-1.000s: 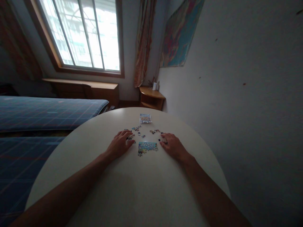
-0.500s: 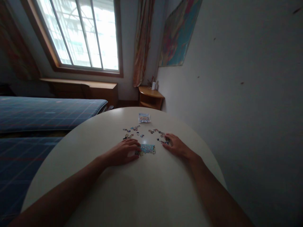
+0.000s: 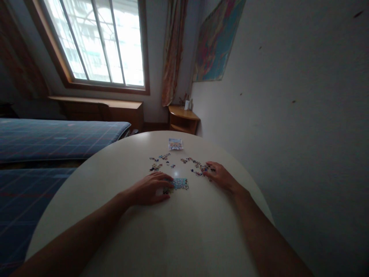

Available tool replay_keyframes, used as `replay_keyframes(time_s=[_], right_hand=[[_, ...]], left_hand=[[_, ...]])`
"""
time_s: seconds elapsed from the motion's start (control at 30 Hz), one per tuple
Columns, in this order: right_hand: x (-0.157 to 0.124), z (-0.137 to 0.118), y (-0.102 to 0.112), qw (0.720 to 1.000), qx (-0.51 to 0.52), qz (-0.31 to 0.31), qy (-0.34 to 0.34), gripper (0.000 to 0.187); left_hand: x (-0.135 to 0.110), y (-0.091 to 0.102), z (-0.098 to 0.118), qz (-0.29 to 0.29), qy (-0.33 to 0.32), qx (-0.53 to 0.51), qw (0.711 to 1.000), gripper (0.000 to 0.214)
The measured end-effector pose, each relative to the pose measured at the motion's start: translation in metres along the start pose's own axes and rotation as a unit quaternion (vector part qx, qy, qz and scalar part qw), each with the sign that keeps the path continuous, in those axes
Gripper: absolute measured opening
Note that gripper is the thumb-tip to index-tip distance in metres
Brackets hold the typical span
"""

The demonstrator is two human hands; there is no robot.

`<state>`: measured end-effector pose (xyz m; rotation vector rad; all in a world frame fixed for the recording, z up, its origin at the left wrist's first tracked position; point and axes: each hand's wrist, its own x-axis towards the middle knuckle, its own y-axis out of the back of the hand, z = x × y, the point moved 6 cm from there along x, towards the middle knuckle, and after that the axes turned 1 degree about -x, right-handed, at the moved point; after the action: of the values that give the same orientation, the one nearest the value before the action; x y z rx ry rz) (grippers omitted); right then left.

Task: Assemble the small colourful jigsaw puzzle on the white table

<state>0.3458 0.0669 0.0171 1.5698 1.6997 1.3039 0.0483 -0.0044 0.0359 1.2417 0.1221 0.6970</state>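
Observation:
On the white round table, a partly joined jigsaw puzzle (image 3: 181, 183) with a blue patterned surface lies flat in front of me. My left hand (image 3: 152, 187) rests over its left end, fingers stretched and thumb apart, covering part of it. To the right, my right hand (image 3: 217, 175) is at a cluster of loose puzzle pieces (image 3: 197, 164), with finger and thumb spread around a few of them. Whether a piece touches its fingertips is too small to tell. More loose pieces (image 3: 156, 167) lie beyond my left hand.
A small picture card or packet (image 3: 175, 144) lies toward the far side of the table (image 3: 173, 238). A bed with a blue plaid cover (image 3: 57, 138) stands at left. A wooden corner shelf (image 3: 184, 112) is beyond the table, and a white wall runs along the right.
My right hand has shifted slightly right, uncovering more of the loose pieces. My left hand has moved a little toward me and further over the joined puzzle, which sits slightly lower in view.

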Motion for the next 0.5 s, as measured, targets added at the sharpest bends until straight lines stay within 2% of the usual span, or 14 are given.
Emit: replay_keyframes(time_s=[0.07,0.13,0.27,0.4,0.5], right_hand=[[0.004,-0.015,-0.004,0.999,-0.043,0.026,0.006,0.051],[0.008,-0.036,-0.013,0.996,-0.075,0.023,0.030,0.050],[0.013,-0.065,-0.029,0.992,-0.121,-0.017,0.036,0.062],[0.015,-0.070,-0.038,0.988,-0.136,-0.071,0.028,0.065],[0.015,-0.071,-0.037,0.986,-0.143,-0.070,0.053,0.060]], left_hand=[[0.000,0.000,0.000,0.008,-0.007,0.000,1.000,0.032],[0.001,-0.001,-0.001,0.014,-0.011,0.003,1.000,0.032],[0.001,-0.002,-0.001,0.017,-0.013,0.005,1.000,0.031],[0.002,-0.001,0.000,0.016,-0.015,0.006,1.000,0.031],[0.002,-0.001,0.001,0.015,-0.013,0.008,1.000,0.030]])
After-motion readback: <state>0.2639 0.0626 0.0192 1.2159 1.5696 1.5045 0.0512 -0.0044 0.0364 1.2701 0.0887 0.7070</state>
